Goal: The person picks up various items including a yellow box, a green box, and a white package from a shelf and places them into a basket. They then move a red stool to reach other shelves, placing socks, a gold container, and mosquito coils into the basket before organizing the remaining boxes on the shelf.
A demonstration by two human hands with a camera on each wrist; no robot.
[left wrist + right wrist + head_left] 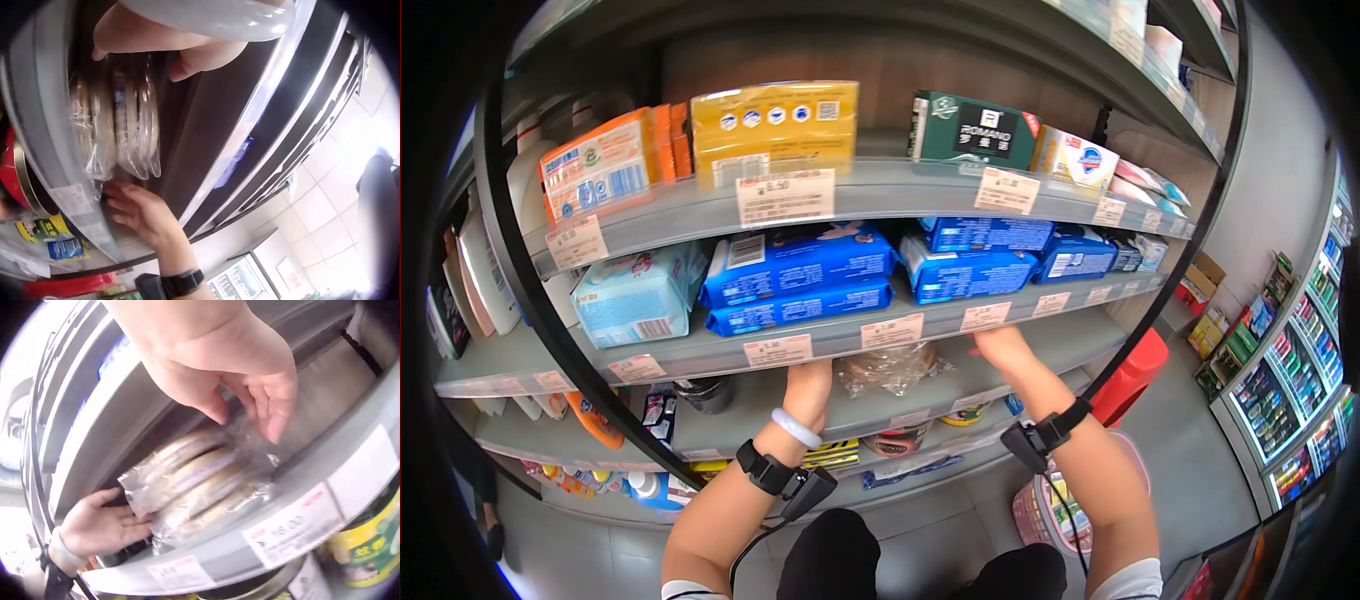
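Several round, flat, tan discs in crinkled clear plastic wrap, a package [890, 368], lie on the shelf under the blue packs. Seen from the right wrist, the package [197, 481] sits between both hands. My left hand [808, 392] is at its left side; the right wrist view shows that left hand [103, 528] with straight fingers reaching the wrap. On the other side, my right hand [1005, 350] has its fingers loosely bent; in its own wrist view this hand [231, 369] hangs over the package's end, fingertips right at the loose plastic. The left wrist view shows the right hand [147, 212] with fingers spread.
Just above the hands runs a shelf edge with price tags [890, 330]. It carries blue packs [800, 265] and a light blue pack [640, 295]. A dark round container [703, 392] stands left. A pink basket [1040, 515] and a red object [1135, 375] are at right.
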